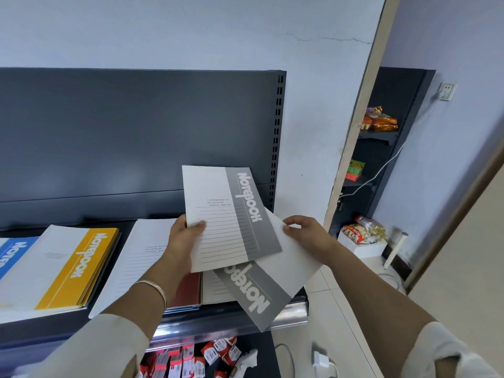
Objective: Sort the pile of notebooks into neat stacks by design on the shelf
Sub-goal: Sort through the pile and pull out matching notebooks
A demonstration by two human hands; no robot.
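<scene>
Notebooks with grey bands numbered two, one in each hand, both raised above the right end of the shelf point(294, 309). The left hand point(182, 237) pinched the upper grey notebook point(226, 216) at its left edge, thumb on the lined cover. The right hand point(302, 232) pinched the lower grey notebook point(261, 291) at its white edge, thumb on top. This second one was turned so that its title read upside down, and it lay partly beneath the first. Directly under the hands sat one loose pile point(136, 264) with a white lined cover on top and a red cover point(188, 289) showing beside the left forearm, which hid part of it. Left of the left hand lay one yellow-banded stack point(68, 268), and further left one blue-banded stack point(15, 255), cut by the frame edge. A thin bangle point(154, 289) circled the left wrist. Beyond the hands rose the shelf's dark back panel point(136, 132) against a pale wall point(191, 31) with a crack. Below the hands, a lower shelf held many small red-and-white boxes point(215, 353). Right of the right hand, past a door frame, a second dark shelf unit point(401, 85) carried snack packets point(379, 121). A white cable point(387, 162) hung from a wall socket point(447, 91) above pale floor tiles point(341, 309).
</scene>
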